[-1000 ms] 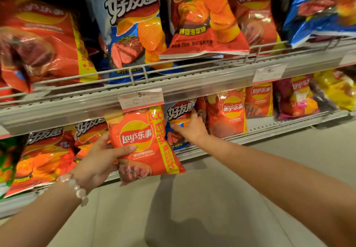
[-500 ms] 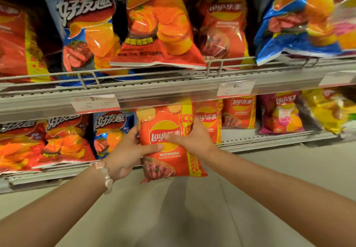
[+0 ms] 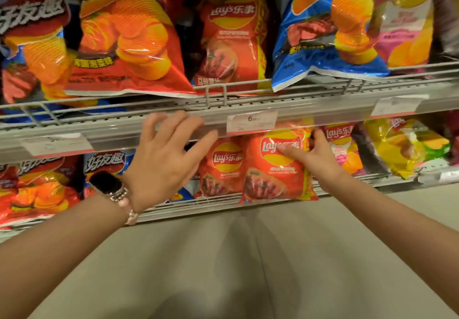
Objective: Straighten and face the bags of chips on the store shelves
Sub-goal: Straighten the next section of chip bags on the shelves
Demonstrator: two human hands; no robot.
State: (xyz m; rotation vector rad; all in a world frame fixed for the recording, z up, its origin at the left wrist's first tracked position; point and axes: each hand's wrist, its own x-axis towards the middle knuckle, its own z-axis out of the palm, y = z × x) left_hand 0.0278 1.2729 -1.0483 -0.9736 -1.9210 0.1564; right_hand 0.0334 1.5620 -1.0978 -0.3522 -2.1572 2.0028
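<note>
Setting one small orange bag (image 3: 278,167) of chips into the front of the lower shelf (image 3: 211,208), under the price tag (image 3: 252,122) on the rail. Right hand (image 3: 315,157) wrapped on the bag's right edge, thumb (image 3: 289,151) pressed flat on the yellow logo, other fingers tucked behind, so a firm hold on it. Left hand (image 3: 164,159) up near the rail with fingers (image 3: 171,124) spread wide, holding nothing.

To do it well: push the bottom of the bag back until it sits inside the wire lip, since that bottom edge looks like it hangs a bit over the front. Stand it straight, logo facing out, level with the matching orange bag (image 3: 222,169) just beside it on the left. Press softly, because chips break and the puffy bag can slip. Let go only once it stands by itself.

Around it: a pink bag (image 3: 341,144) close on the right, then a yellow bag (image 3: 397,149) lying crooked, likely next to fix. Blue and red bags at the far left. On the upper shelf (image 3: 298,92), a big red bag (image 3: 129,37) and a big blue bag (image 3: 327,32) tipping forward over the wire rail. Tight space between neighbors, so easy to knock them. Low rail above, easy to bump a hand there.
</note>
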